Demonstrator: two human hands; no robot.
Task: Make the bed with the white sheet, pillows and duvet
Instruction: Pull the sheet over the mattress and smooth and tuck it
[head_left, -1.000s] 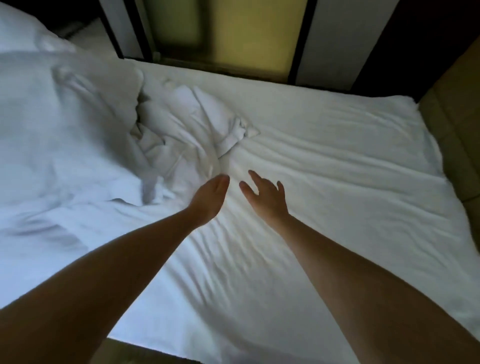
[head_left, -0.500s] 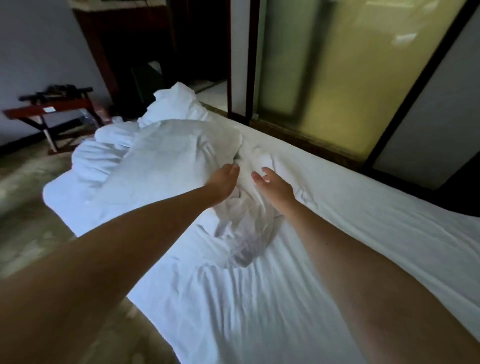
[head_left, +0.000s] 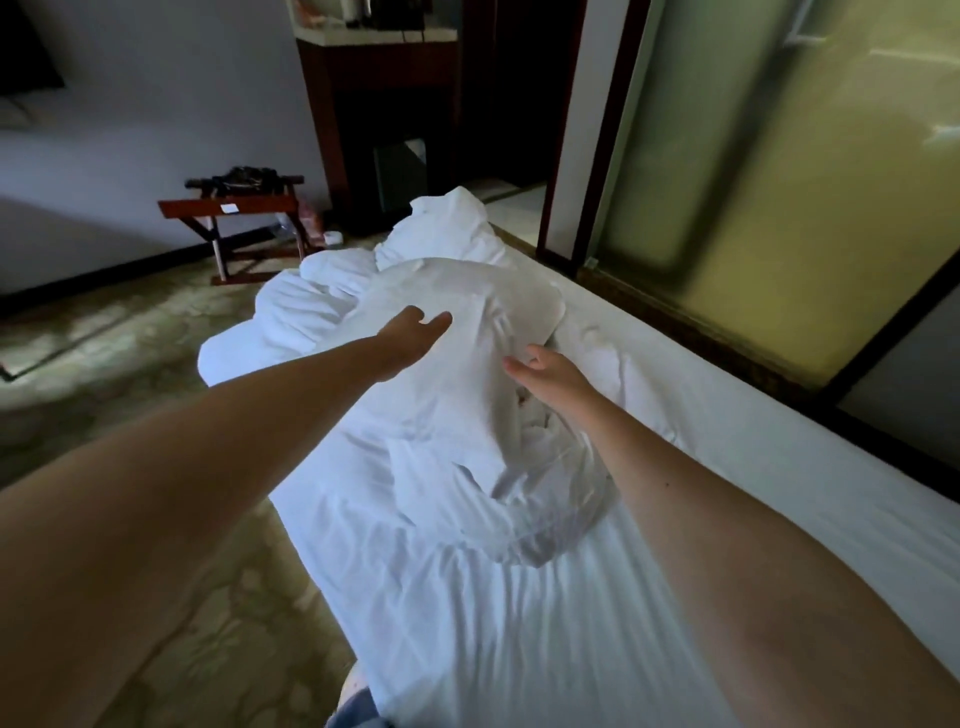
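Left hand (head_left: 411, 333), right hand (head_left: 551, 378) over duvet (head_left: 447, 410); contact unclear

No writing, brand, number or sign could be read anywhere in the room. A small white tag (head_left: 229, 208) lay on the wooden luggage rack (head_left: 187, 209) by the far wall, but it was too small and blurred to show any lettering.

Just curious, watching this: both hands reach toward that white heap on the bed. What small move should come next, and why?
Probably closing both hands on the crumpled duvet. The left hand and right hand are open at its top, gripping nothing, and it lies bunched on the sheet, so it needs lifting to spread.
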